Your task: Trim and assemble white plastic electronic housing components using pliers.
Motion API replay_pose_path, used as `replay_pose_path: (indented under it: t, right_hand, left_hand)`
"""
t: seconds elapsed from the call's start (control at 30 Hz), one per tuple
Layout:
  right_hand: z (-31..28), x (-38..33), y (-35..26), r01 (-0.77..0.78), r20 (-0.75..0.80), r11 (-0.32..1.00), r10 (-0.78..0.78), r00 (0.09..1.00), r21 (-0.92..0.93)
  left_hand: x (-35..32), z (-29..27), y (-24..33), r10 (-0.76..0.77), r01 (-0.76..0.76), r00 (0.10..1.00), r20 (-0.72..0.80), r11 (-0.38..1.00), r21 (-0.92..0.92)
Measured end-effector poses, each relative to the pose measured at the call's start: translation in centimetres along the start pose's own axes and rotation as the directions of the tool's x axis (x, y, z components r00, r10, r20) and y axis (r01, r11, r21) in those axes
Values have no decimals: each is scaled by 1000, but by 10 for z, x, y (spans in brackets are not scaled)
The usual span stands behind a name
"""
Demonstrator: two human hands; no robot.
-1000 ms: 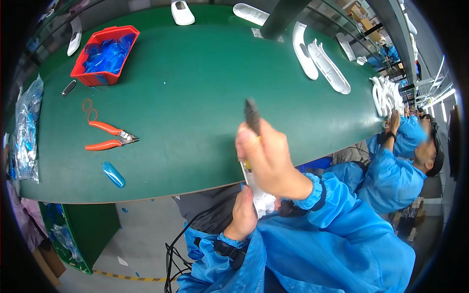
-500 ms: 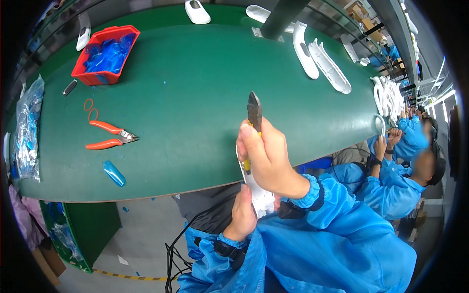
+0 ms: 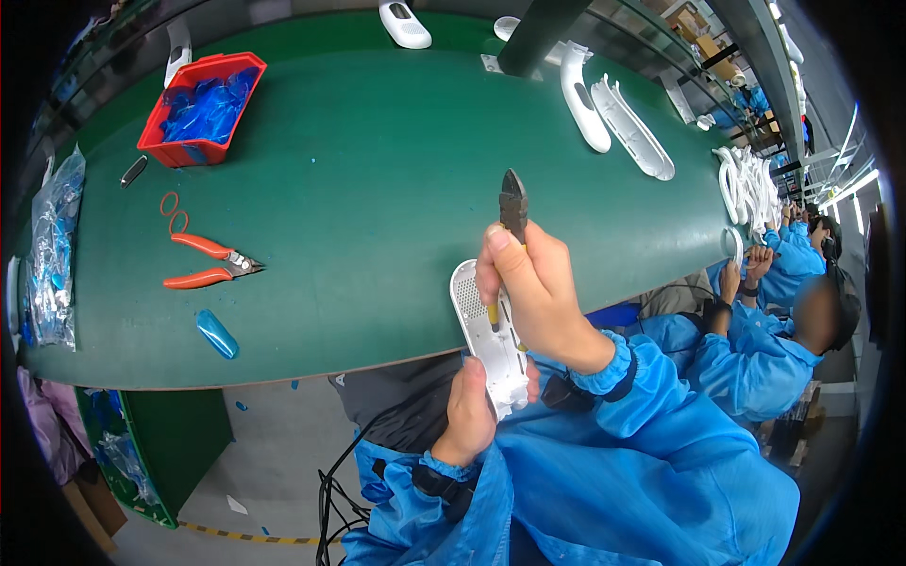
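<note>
My left hand point(image 3: 469, 410) grips the lower end of a white plastic shell point(image 3: 467, 283), an elongated housing with a perforated rounded top and its hollow inside facing up. It is held at the table's near edge. Closed around a pair of pliers point(image 3: 512, 200), my right hand point(image 3: 538, 297) is just above the shell. The dark jaws point away from me, while a yellow handle end comes down over the shell's inside. Whether that handle touches the shell I cannot tell. My right hand hides part of the shell's right side.
Orange-handled cutters point(image 3: 212, 264), a blue oval piece point(image 3: 218, 335) and a red bin point(image 3: 203, 156) of blue film lie left on the green table point(image 3: 359, 189). Two white shells point(image 3: 585, 108) rest by a dark post point(image 3: 538, 42). Co-workers point(image 3: 755, 358) in blue sit at the right.
My right hand and the pliers have moved slightly right and upward from the shell. More of the shell's perforated top now shows. My left hand stays in about the same place.
</note>
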State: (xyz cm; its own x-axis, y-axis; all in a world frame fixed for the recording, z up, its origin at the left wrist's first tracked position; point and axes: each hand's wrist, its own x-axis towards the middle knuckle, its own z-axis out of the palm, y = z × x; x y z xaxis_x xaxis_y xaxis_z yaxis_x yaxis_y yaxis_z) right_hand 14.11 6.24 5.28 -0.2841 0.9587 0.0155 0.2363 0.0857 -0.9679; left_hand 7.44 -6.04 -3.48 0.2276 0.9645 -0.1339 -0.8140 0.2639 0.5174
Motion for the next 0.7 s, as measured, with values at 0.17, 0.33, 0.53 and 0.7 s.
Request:
replay_pose_path:
  t: [0.17, 0.33, 0.53, 0.7]
  right_hand:
    - [4, -3, 4, 46, -54, 997, -49, 997, -67]
    - [5, -8, 5, 93, -87, 984, -107, 990, -153]
    - [-2, 3, 7, 63, -52, 998, -64, 997, -26]
    - [2, 4, 10, 84, -101, 994, -76, 992, 75]
  left_hand:
    - [-1, 0, -1, -4, 4, 1000, -3, 998, 59]
    - [-3, -3, -4, 19, -20, 1000, 18, 999, 43]
    - [-10, -3, 2, 88, -97, 995, 47, 967, 235]
    - [-38, -7, 3, -49, 29, 998, 29, 877, 480]
